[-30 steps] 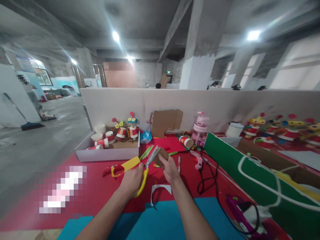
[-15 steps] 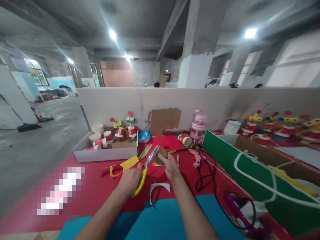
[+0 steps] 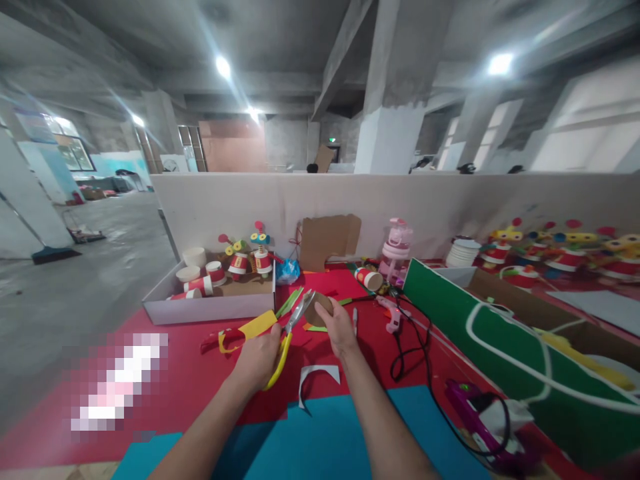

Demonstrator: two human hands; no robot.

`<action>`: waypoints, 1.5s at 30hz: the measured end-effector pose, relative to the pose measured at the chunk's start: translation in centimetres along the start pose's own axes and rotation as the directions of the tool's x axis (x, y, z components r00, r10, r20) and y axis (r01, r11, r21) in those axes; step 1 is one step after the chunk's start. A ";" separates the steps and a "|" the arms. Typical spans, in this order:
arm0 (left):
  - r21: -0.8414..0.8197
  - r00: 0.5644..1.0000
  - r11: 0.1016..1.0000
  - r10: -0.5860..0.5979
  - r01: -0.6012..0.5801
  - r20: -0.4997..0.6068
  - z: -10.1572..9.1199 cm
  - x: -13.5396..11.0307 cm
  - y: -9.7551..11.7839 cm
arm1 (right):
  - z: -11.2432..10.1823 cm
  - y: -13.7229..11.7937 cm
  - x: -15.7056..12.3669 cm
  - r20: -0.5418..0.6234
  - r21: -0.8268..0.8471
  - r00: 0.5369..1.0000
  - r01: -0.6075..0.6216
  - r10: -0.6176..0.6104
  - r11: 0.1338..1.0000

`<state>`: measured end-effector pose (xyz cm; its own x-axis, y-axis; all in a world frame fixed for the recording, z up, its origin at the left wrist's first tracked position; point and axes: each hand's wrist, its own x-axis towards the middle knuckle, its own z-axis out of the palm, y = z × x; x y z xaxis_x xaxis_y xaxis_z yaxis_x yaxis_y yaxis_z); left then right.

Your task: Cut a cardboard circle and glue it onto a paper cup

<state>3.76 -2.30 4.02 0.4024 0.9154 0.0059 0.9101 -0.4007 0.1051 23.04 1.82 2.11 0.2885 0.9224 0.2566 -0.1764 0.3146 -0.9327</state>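
Small brown rounded cardboard piece at the scissor blades, right hand nearer

Cardboard piece sits mid-table, above the red surface, off the right hand's fingertips to the left; that hand pinches it, thumb against fingers. Yellow-handled metal scissors meet its left edge — long axis slanting away and rightward, tips by the far side. Whether blades bite or only touch: cannot tell. Left hand wraps the scissor handle, farther from the cardboard. Further out: thin green paper strips left of the blades, white curved paper scrap nearer the person, pink plastic glue gun right.
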 end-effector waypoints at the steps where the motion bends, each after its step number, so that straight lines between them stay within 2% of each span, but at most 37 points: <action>1: -0.005 1.000 1.000 0.001 -0.001 -0.003 0.2 0.1 -0.1 | 0.0 -0.1 -0.1 0.025 -0.017 1.000 -0.009 0.010 1.000; 3: -0.016 1.000 1.000 0.003 -0.003 -0.014 0.4 0.1 -0.1 | -0.1 -0.1 -0.2 0.059 -0.018 0.997 -0.048 0.049 0.999; 7: -0.032 1.000 0.999 0.009 -0.010 -0.017 0.6 0.1 0.0 | -0.2 -0.1 -0.1 0.060 -0.003 0.997 -0.050 0.050 0.999; 20: -0.026 0.999 0.999 0.029 -0.029 0.016 -0.6 -0.7 0.9 | -0.9 -0.9 0.1 0.090 0.047 0.993 -0.077 0.072 0.996; 26: -0.074 0.998 0.996 0.058 -0.058 0.002 -1.0 -0.9 1.2 | -2.0 -0.7 0.5 0.196 0.083 0.975 -0.128 0.109 0.988; 28: -0.085 0.998 0.994 0.065 -0.065 0.000 -0.9 -0.9 1.2 | -1.8 -0.4 0.5 0.162 0.116 0.980 -0.137 0.117 0.984; 32: -0.097 1.000 0.995 0.021 -0.023 -0.019 -0.3 -0.5 0.8 | -0.5 0.6 0.2 0.020 0.238 0.985 -0.169 0.169 0.956; 34: -0.093 1.000 0.996 0.006 -0.009 -0.029 0.3 -0.2 0.5 | 0.2 0.9 0.0 -0.001 0.239 0.985 -0.168 0.173 0.956; 40: -0.086 0.998 0.996 -0.017 0.012 -0.055 1.9 0.4 -0.2 | 0.6 0.8 -0.4 0.090 0.251 0.983 -0.180 0.162 0.951; 45: -0.138 0.998 0.990 0.000 -0.009 -0.064 1.2 0.1 0.5 | 0.1 0.7 -0.2 0.108 0.227 0.984 -0.161 0.139 0.961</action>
<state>4.39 -2.45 2.85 0.3950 0.9160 0.0700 0.8844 -0.3998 0.2409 22.73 1.88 1.48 0.1576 0.9760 0.1503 -0.4295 0.2048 -0.8795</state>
